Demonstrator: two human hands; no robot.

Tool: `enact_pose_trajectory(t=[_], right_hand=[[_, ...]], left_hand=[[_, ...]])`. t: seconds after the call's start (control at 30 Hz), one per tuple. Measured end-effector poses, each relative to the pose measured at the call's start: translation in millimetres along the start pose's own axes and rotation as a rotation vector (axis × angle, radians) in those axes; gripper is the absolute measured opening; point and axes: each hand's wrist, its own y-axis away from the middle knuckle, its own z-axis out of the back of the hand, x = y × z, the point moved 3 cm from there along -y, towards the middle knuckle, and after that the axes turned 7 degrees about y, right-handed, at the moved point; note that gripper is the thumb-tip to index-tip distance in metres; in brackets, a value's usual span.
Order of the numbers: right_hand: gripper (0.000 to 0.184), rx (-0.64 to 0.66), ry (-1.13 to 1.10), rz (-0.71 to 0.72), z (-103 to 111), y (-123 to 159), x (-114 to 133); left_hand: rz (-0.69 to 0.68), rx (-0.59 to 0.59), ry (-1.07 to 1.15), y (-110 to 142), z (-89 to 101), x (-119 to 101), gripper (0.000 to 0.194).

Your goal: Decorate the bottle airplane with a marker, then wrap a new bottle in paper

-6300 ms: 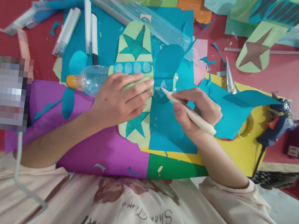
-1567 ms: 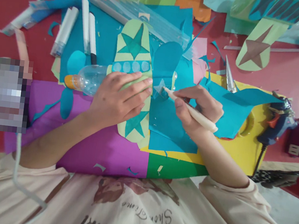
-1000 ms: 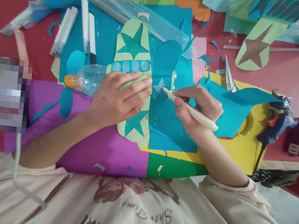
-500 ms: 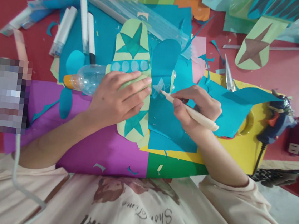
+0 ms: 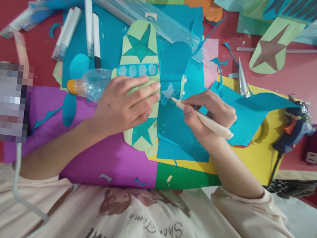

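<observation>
A plastic bottle (image 5: 95, 84) with an orange cap lies on its side, joined to a pale green paper piece with green stars (image 5: 141, 42) like wings. My left hand (image 5: 126, 102) rests flat over the middle of it, fingers spread. Between finger and thumb, my right hand (image 5: 212, 113) grips a cream-coloured marker (image 5: 208, 122). Its tip touches blue paper (image 5: 175, 124) at the lower edge of a small pale star (image 5: 168, 93). A rounded blue piece (image 5: 176, 58) lies just above the star.
Several white markers (image 5: 67, 34) lie at upper left. Scissors (image 5: 243, 81), a tape roll (image 5: 261, 131) and a glue gun (image 5: 291, 128) are on the right. Paper scraps and purple card (image 5: 107, 163) surround the work. A similar star-decorated craft (image 5: 272, 46) sits at upper right.
The marker in my right hand has shifted very slightly right and down along the star's edge. My left hand stays in place.
</observation>
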Motion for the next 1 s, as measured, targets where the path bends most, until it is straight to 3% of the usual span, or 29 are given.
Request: enact_pose_trajectory(t=[0.27, 1.0], right_hand=[[0.012, -0.054, -0.030, 0.046, 2.3, 0.8, 0.1], [0.017, -0.049, -0.058, 0.043, 2.2, -0.7, 1.7]], left_hand=[[0.006, 0.028, -0.002, -1.2, 2.4, -1.3, 0.035], [-0.057, -0.020, -0.057, 0.1, 1.7, -1.8, 0.035]])
